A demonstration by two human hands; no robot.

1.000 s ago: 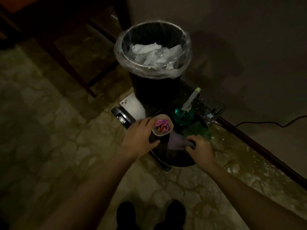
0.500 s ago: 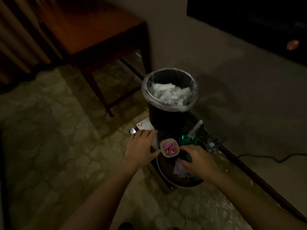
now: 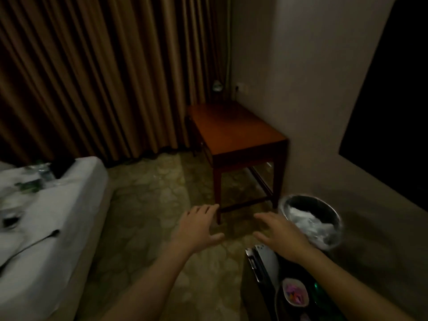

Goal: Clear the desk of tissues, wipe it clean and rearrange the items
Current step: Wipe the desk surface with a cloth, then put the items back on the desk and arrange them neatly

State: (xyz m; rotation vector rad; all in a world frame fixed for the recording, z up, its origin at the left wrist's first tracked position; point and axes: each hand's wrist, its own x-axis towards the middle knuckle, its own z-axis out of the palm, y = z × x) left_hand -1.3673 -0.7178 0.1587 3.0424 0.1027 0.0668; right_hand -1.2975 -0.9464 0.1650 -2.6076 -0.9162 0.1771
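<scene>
The small wooden desk (image 3: 234,133) stands against the wall ahead, its top bare. My left hand (image 3: 199,228) and my right hand (image 3: 281,235) float over the floor in front of it, fingers spread, holding nothing. A black bin (image 3: 311,218) lined with clear plastic stands to the right of the desk, with white tissues (image 3: 305,220) inside. Low at the right, a small cup of coloured pieces (image 3: 295,291) sits in a dark round tray (image 3: 276,302) on the floor, partly hidden under my right forearm.
A white bed (image 3: 48,205) with scattered items lies at the left. Brown curtains (image 3: 97,72) hang behind. A white flat device (image 3: 262,253) lies on the floor beside the tray. Patterned floor (image 3: 143,200) stretches between the bed and the desk.
My left hand has let go of the cup and my right hand has left the tray. Both hands rose with fingers spread. The view lifted from the floor items toward the desk.
</scene>
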